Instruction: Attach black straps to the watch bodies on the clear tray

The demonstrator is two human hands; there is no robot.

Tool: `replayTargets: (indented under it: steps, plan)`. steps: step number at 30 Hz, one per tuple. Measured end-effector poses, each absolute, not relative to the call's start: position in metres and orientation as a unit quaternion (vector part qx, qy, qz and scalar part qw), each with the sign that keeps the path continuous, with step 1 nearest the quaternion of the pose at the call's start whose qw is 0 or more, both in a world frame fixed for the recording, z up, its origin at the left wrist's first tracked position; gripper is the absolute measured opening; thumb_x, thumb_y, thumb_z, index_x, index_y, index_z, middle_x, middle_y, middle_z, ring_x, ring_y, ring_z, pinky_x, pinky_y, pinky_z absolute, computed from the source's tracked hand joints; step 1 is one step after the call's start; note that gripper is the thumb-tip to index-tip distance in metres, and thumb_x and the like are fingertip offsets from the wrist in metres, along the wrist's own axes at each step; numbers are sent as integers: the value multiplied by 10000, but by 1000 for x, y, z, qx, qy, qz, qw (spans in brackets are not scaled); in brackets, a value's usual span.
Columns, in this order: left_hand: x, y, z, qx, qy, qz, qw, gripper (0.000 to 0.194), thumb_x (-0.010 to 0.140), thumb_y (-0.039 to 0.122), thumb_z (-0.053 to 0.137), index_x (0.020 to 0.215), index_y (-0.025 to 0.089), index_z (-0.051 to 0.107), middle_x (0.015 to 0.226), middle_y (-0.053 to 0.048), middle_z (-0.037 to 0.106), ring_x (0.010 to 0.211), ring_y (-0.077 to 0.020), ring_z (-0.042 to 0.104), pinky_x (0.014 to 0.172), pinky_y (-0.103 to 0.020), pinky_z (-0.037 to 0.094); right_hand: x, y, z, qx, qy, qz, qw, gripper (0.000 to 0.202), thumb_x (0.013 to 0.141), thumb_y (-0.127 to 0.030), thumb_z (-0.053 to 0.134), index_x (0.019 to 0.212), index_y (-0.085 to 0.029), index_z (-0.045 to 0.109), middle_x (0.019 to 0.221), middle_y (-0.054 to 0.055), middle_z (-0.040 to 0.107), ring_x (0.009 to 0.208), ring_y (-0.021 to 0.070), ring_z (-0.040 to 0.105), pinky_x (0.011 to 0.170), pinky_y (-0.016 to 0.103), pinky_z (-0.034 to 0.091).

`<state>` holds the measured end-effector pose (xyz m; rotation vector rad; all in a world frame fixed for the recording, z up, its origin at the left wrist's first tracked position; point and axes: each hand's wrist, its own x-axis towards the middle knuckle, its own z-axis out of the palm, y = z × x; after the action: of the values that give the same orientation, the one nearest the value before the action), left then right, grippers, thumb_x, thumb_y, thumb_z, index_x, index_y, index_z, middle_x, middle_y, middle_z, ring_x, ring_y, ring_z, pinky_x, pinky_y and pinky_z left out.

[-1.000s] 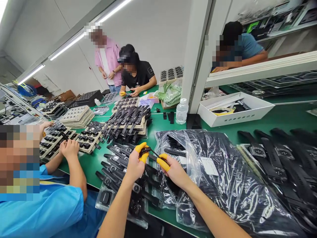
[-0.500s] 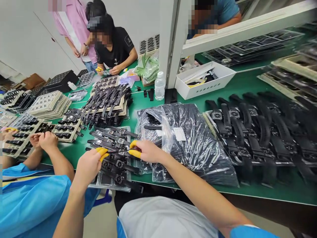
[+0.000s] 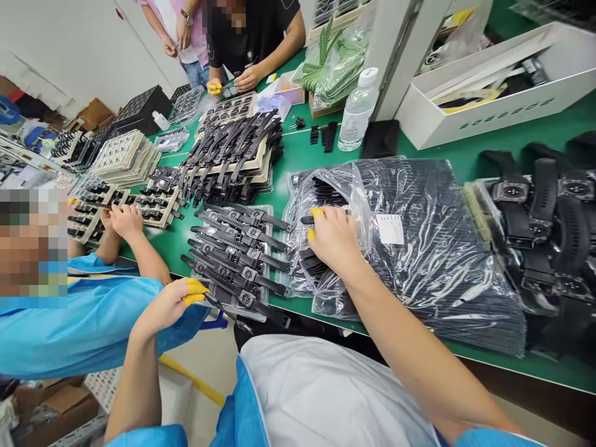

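My left hand [image 3: 174, 303], with yellow finger cots, is closed on a small dark smartwatch [image 3: 213, 300] seen nearly edge-on, at the near left corner of a clear tray. Rows of black-strapped smartwatches [image 3: 233, 251] lie on that tray. My right hand [image 3: 336, 239], also in yellow finger cots, reaches into the mouth of a clear plastic bag [image 3: 419, 248] packed with black watch straps [image 3: 311, 261]. Its fingers pinch a black strap [image 3: 306, 220] at the opening; part of the grip is hidden.
Stacked trays of watches [image 3: 228, 155] stand behind. A water bottle [image 3: 358, 112] and a white box [image 3: 493, 87] of tools are at the back. More watches [image 3: 540, 230] lie at right. A co-worker's hands [image 3: 123, 220] work close on the left; another person sits across the green table.
My hands have come apart: the left has moved down and left with the smartwatch, while the right has gone over to the bag of straps. The view has shifted too.
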<state>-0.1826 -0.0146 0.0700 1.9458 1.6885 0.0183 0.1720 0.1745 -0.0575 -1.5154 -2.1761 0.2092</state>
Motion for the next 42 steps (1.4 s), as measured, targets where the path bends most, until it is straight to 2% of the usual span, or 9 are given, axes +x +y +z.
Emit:
replayTargets:
  steps: [6,12,18,22,24,26,32,36,42]
  plan:
    - [-186,-6,40,655,681,-23,327,237,942,230,490,1035,201,706,1079,-77,765,989,-228,701,899,-332,562,174,176,-62,-548,-804,63,221,402,900,-120,497,1279,-73,624,1251,223,652,1152,371,494,914,477,385]
    - [-180,7,36,675,693,-71,244,224,864,103,474,933,200,663,938,-54,726,840,-199,647,788,-295,505,174,176,-65,-546,-810,49,210,367,904,-108,468,1215,-80,661,1122,223,647,1066,371,493,844,484,405]
    - [-179,1,20,737,663,-40,126,222,900,87,482,948,205,664,948,-59,662,988,-241,585,1040,-454,472,173,177,-69,-530,-814,63,230,386,859,-94,495,1196,-98,684,1050,211,605,1023,371,480,778,483,452]
    - [-177,-16,11,734,677,36,48,83,975,225,560,1006,201,633,1141,-94,644,1174,-268,565,1188,-554,367,172,177,-66,-529,-812,70,239,322,869,-88,495,1104,-117,713,997,189,585,985,354,491,753,457,460]
    - [-180,-28,10,707,705,60,12,92,981,271,572,992,198,627,1181,-115,625,1199,-285,559,1112,-501,462,171,178,-61,-516,-812,89,259,279,892,-99,490,1051,-138,716,985,176,581,979,346,500,750,450,469]
    - [-184,-40,10,673,737,57,-3,111,980,249,536,975,202,636,1105,-107,630,1113,-275,600,1002,-439,535,169,177,-53,-481,-810,130,308,247,924,-121,485,1027,-164,706,1003,158,581,988,332,520,768,446,493]
    - [-171,-48,13,615,779,-124,17,235,942,198,529,1078,146,714,1035,-129,667,1027,-301,653,901,-414,547,162,174,-43,-364,-754,250,486,238,971,-139,470,1133,-220,623,1104,115,572,1004,264,604,829,416,548]
    - [-149,-36,21,568,789,-234,-20,252,892,106,510,1014,124,729,990,-152,664,1037,-323,643,821,-393,522,162,173,-43,-380,-729,287,493,179,1013,-229,476,1129,-240,612,1142,113,607,979,257,630,761,387,544]
    - [-142,-32,18,564,791,-226,-67,243,945,168,481,984,125,717,967,-151,643,1035,-315,635,776,-360,525,164,174,-41,-455,-703,316,446,197,1025,-337,472,1112,-253,627,1048,85,687,728,219,625,675,373,501]
